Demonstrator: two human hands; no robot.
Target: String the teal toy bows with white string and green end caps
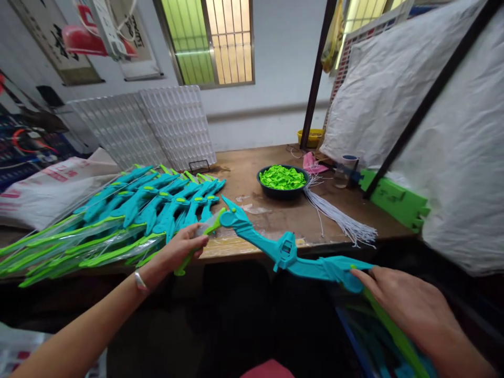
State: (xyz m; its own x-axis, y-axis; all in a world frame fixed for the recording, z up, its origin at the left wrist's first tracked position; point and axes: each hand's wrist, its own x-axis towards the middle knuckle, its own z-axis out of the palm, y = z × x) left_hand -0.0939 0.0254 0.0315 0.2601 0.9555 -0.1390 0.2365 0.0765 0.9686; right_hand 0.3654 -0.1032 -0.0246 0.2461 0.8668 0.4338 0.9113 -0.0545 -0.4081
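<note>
A turquoise plastic toy bow [263,244] with lime-green limbs is held across the front of the table, its middle grip facing me. My left hand [187,247] is closed around the green limb at the bow's left end, with some clear plastic by the fingers. At the other end, my right hand [409,294] grips the turquoise tip and green limb, thumb on top. To the left, a pile of similar toy bows [157,205] lies on the tabletop. Beyond the held bow stands a dark bowl [282,195] full of small lime-green plastic parts [281,177].
White strings [342,215] lie in a bundle on the wooden table [236,163]. Near them are a pink cloth [314,164], a clear cup [346,170] and a green block [397,199]. Moulded plastic trays [177,123] lean at the back. A dark post [433,100] slants at right.
</note>
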